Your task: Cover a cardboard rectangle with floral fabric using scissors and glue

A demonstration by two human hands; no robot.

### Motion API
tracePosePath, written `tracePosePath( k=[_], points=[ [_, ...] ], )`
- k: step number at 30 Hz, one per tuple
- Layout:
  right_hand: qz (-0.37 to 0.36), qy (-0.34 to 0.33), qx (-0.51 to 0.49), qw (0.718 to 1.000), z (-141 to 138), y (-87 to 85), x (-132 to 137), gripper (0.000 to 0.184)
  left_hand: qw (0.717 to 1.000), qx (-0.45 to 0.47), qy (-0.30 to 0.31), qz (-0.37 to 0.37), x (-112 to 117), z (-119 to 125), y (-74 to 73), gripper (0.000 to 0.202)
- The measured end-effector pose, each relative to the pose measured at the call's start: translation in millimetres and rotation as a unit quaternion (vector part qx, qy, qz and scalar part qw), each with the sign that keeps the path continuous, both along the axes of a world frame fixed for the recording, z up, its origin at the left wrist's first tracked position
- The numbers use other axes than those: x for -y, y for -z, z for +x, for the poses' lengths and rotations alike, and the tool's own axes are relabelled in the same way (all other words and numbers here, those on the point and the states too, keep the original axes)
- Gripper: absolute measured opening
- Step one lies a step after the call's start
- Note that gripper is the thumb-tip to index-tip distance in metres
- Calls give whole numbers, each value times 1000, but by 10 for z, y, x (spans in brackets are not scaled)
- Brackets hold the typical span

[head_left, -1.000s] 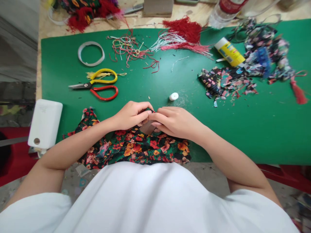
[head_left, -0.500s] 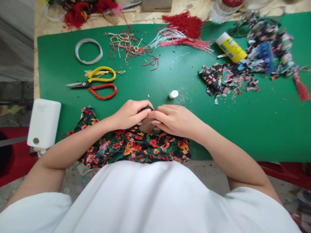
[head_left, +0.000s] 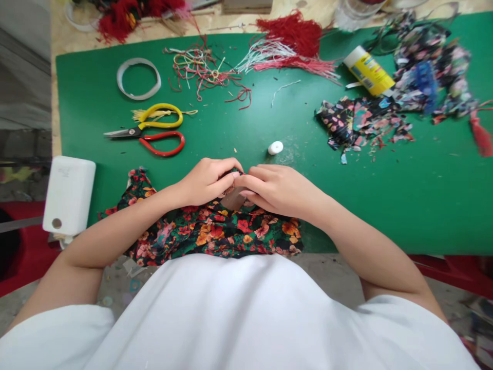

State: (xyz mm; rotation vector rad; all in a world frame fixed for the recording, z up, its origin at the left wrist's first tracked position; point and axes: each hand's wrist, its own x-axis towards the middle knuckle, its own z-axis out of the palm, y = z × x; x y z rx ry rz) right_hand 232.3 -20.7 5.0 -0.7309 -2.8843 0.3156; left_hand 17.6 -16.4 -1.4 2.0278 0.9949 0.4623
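A dark floral fabric [head_left: 215, 231] with red and orange flowers lies at the near edge of the green mat [head_left: 231, 128], hanging over it toward my lap. My left hand [head_left: 206, 181] and my right hand [head_left: 275, 190] meet fingertip to fingertip above the cloth and pinch its upper edge. A small brownish piece shows just under the fingers; what it is I cannot tell. A small white round cap [head_left: 275, 148] sits on the mat just beyond my right hand.
Scissors with one yellow and one red handle [head_left: 154, 134] lie at the left, a clear tape ring [head_left: 138, 78] behind them. Loose threads [head_left: 204, 69] and red tassels [head_left: 296, 46] lie at the back. A yellow glue stick [head_left: 367, 71] and fabric scraps [head_left: 365, 121] are at the right. A white box [head_left: 69, 195] stands at the left edge.
Both hands stay pinched on the fabric edge with only slight finger movement. The view has drifted a little, so the mat's contents sit slightly higher in the picture.
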Motion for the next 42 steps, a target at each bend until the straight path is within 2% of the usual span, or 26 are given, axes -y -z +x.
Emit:
tracePosePath(
  k=[26, 42],
  points=[
    [-20, 1, 19, 1000, -5, -24, 13, 25, 1000, -9, 11, -5, 13, 10, -27, 24],
    [-16, 2, 26, 1000, -2, -27, 20, 22, 998, -15, 15, 52, 17, -2, 21, 24]
  ],
)
